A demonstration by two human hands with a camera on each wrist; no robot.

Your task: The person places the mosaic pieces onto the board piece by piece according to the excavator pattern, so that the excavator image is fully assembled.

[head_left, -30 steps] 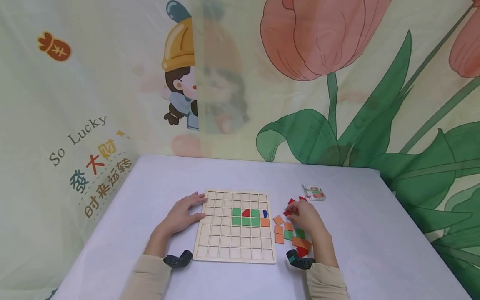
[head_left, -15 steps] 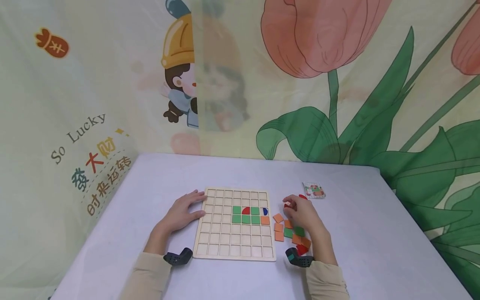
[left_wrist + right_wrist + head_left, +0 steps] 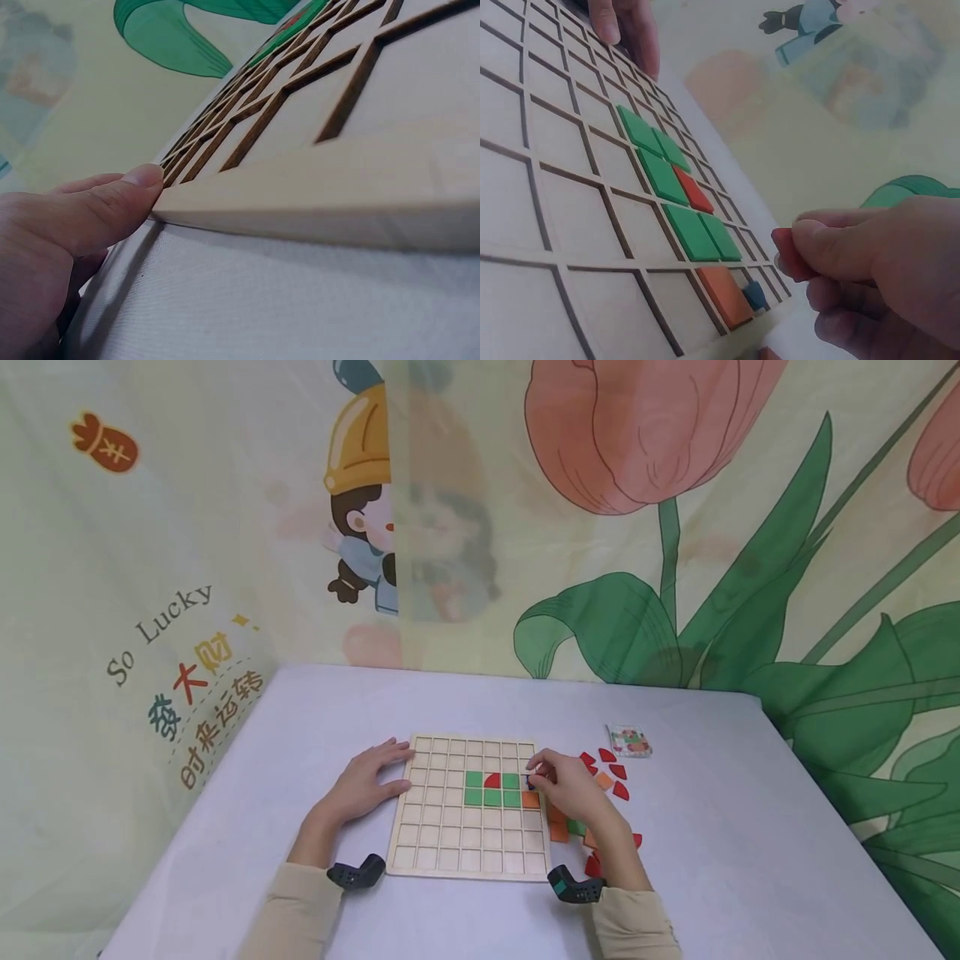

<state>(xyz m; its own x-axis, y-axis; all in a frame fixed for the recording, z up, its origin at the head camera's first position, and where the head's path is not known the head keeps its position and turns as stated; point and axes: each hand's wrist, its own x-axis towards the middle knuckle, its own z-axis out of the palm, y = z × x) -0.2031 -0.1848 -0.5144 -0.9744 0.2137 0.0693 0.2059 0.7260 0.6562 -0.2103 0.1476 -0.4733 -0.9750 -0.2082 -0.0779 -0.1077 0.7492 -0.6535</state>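
Note:
The wooden grid board (image 3: 447,839) lies flat on the table. My left hand (image 3: 367,782) rests at its left edge, and in the left wrist view the thumb (image 3: 112,210) touches the rim. My right hand (image 3: 570,789) is over the board's right edge. Between thumb and fingers it pinches a small red piece (image 3: 793,253), seen in the right wrist view. Below it, a blue piece (image 3: 755,295) sits in a cell beside an orange square tile (image 3: 725,294). Several green square tiles (image 3: 662,176) and a red quarter-round piece (image 3: 694,188) fill nearby cells.
Loose red pieces (image 3: 617,771) and orange tiles (image 3: 558,832) lie right of the board, partly hidden by the right arm. A small patterned card (image 3: 629,741) lies behind them. A printed cloth (image 3: 450,527) hangs at the table's back.
My right hand has lifted a red piece from the loose pile and moved left to the board's right edge. My left hand stays at the left edge.

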